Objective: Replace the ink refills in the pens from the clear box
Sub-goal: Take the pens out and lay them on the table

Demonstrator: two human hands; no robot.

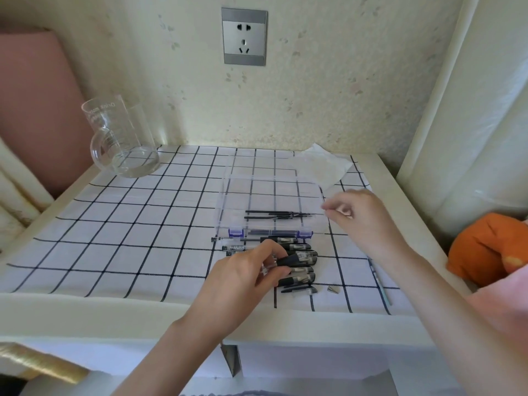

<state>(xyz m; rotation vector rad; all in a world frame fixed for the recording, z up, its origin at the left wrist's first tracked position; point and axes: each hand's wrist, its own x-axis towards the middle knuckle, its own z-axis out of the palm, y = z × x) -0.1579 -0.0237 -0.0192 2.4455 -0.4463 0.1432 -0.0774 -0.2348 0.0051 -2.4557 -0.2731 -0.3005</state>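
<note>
Checked cloth (pixel 120 224), clear box (pixel 271 195) between hands, left hand (pixel 243 278) gripping pen (pixel 297 260)

One head-worn wide view looked forward and down, close over the bench (pixel 114 224), facing the wall (pixel 314 95).

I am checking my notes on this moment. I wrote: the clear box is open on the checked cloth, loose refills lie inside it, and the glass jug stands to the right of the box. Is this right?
One detail is wrong: the glass jug stands to the left of the clear box, at the far left corner of the checked cloth, as the head view shows. The rest holds: the box is open and loose refills lie inside it.
</note>
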